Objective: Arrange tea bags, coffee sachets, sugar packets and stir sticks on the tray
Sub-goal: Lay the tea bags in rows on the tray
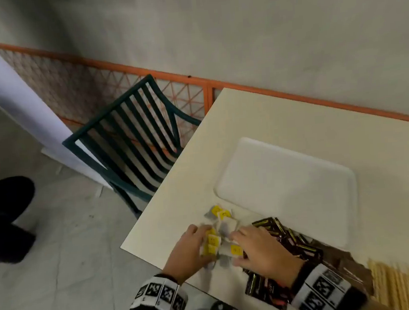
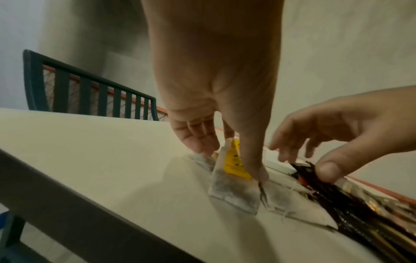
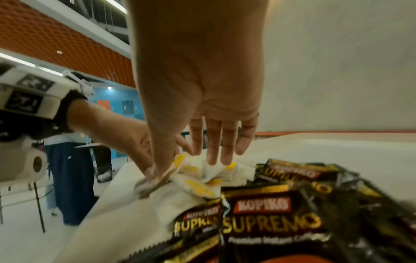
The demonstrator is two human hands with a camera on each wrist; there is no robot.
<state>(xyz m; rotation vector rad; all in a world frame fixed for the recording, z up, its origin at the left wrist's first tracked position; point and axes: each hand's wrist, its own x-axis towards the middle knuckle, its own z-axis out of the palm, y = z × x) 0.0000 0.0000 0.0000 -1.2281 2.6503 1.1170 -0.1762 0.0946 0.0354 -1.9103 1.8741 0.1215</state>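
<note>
Both hands work the tea bags (image 1: pixel 221 236) heaped low in the head view, just below the bare white tray (image 1: pixel 286 185). The left hand (image 1: pixel 190 250) pinches a tagged bag between thumb and fingers; the right hand (image 1: pixel 262 248) is spread loose over the heap, fingers straight, grasping nothing. The bags are light, with strings and yellow tags, so lifting one could drag neighbours along or tangle them. The heap lies near the table (image 1: pixel 281 114) edge, so a careless sweep might knock bags to the floor. Coffee sachets (image 1: pixel 291 243) crowd the heap's right, and stir sticks (image 1: pixel 399 283) sit at lower right. A green chair (image 1: pixel 134 140) and an orange-trimmed wall stand upper left.
</note>
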